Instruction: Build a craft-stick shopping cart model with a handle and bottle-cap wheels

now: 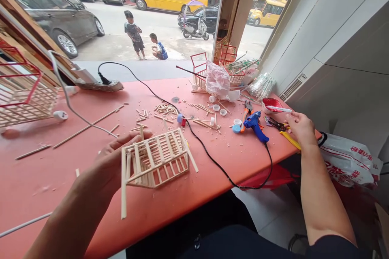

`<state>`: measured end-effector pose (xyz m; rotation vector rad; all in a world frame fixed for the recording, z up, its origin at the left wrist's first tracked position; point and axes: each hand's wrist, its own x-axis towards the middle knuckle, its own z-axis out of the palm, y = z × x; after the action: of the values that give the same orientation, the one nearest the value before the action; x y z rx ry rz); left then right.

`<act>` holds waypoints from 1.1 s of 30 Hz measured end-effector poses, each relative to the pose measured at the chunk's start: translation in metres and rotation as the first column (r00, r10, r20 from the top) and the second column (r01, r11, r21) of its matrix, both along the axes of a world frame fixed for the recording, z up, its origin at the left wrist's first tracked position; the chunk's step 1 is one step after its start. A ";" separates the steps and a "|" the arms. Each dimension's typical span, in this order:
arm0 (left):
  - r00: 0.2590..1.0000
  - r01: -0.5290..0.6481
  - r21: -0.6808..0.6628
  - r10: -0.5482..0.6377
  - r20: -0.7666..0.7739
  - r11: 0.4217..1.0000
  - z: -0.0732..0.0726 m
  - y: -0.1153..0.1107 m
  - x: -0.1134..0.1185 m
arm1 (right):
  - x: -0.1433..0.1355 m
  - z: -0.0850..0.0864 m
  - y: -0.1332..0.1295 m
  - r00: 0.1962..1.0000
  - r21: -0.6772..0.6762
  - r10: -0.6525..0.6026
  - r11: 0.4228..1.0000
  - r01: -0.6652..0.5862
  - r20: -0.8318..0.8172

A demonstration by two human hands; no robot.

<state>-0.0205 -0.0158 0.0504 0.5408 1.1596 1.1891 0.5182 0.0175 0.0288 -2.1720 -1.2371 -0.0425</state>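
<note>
My left hand (117,151) is closed around the left end of a small basket-like frame (158,158) built of thin wooden sticks, tilted above the table. Two longer sticks jut out below its body. Over at the right edge of the table, my right hand (300,127) pinches a slim white stick (278,109). That stick lies across the top of a small container (272,104) with red inside; I cannot make out its tip. Below my right hand are pliers with yellow handles (290,139). A blue glue gun (256,126) rests to the left of them.
Cut wooden sticks (165,109) and bottle caps (216,107) litter the pink table (146,218). A black cord (209,153) crosses it. A larger red-rimmed stick cart (24,93) stands at left, more red-rimmed carts (199,68) at the back. Two people (133,34) are outside the window.
</note>
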 end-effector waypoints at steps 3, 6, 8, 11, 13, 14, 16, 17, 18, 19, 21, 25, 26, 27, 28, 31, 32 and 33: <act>1.000 -0.006 -0.014 0.006 -0.015 1.000 0.001 -0.001 0.000 | -0.018 0.011 -0.013 0.997 -0.045 -0.058 0.997 0.061 0.057; 0.999 -0.026 -0.007 0.026 -0.036 1.000 0.002 -0.001 0.001 | -0.046 0.019 -0.023 0.988 -0.064 0.100 0.994 -0.093 0.118; 0.998 -0.031 -0.002 0.030 -0.053 1.000 0.002 -0.001 0.001 | -0.066 0.020 -0.027 0.973 -0.057 0.202 0.979 -0.197 0.114; 0.998 -0.031 -0.006 0.030 -0.051 1.000 0.002 -0.001 0.001 | -0.090 0.016 -0.030 0.942 -0.072 0.284 0.959 -0.275 0.180; 0.999 -0.030 -0.007 0.030 -0.031 1.000 0.002 -0.001 0.001 | -0.104 0.011 -0.030 0.908 -0.175 0.307 0.948 -0.266 0.286; 1.000 -0.025 -0.005 0.025 -0.019 1.000 0.002 -0.002 0.001 | -0.110 0.009 -0.030 0.889 -0.242 0.306 0.942 -0.232 0.341; 1.000 -0.011 0.007 0.011 0.011 1.000 0.002 -0.002 0.002 | -0.123 0.005 -0.028 0.857 -0.344 0.301 0.926 -0.158 0.419; 1.000 -0.003 0.016 0.003 0.024 1.000 0.002 -0.002 0.003 | -0.128 0.004 -0.027 0.847 -0.364 0.292 0.923 -0.127 0.445; 0.999 0.005 0.026 -0.006 0.037 1.000 0.002 -0.002 0.003 | -0.133 0.002 -0.026 0.839 -0.373 0.282 0.922 -0.103 0.466; 0.999 0.013 0.036 -0.015 0.044 0.999 0.002 -0.001 0.004 | -0.137 0.000 -0.025 0.834 -0.373 0.270 0.924 -0.084 0.481; 0.998 0.030 0.058 -0.033 0.051 0.998 0.001 -0.001 0.003 | -0.141 -0.003 -0.022 0.834 -0.359 0.247 0.931 -0.062 0.494; 0.990 0.106 0.101 -0.114 0.081 0.989 0.000 0.003 -0.001 | -0.135 -0.009 -0.020 0.838 -0.285 0.219 0.955 -0.080 0.499; 0.987 0.129 0.106 -0.138 0.087 0.986 -0.001 0.004 -0.002 | -0.131 -0.009 -0.021 0.842 -0.253 0.205 0.964 -0.085 0.499; 0.984 0.145 0.111 -0.155 0.090 0.983 -0.001 0.005 -0.003 | -0.128 -0.007 -0.022 0.854 -0.230 0.184 0.970 -0.078 0.486; 0.982 0.155 0.118 -0.167 0.093 0.981 -0.001 0.005 -0.004 | -0.125 -0.004 -0.024 0.874 -0.213 0.160 0.975 -0.067 0.459; 0.970 0.193 0.161 -0.213 0.115 0.968 -0.002 0.006 -0.003 | -0.124 0.011 -0.027 0.936 -0.114 0.171 0.983 -0.142 0.309; 0.967 0.197 0.182 -0.222 0.126 0.963 -0.003 0.006 -0.002 | -0.128 0.019 -0.026 0.943 -0.083 0.224 0.974 -0.210 0.245; 0.965 0.194 0.202 -0.224 0.136 0.960 -0.004 0.005 -0.001 | -0.134 0.026 -0.025 0.934 -0.055 0.314 0.949 -0.309 0.170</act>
<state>-0.0211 -0.0103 0.0466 0.6828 0.8382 1.1407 0.3841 -0.0078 0.0551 -2.0031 -1.6813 -0.0887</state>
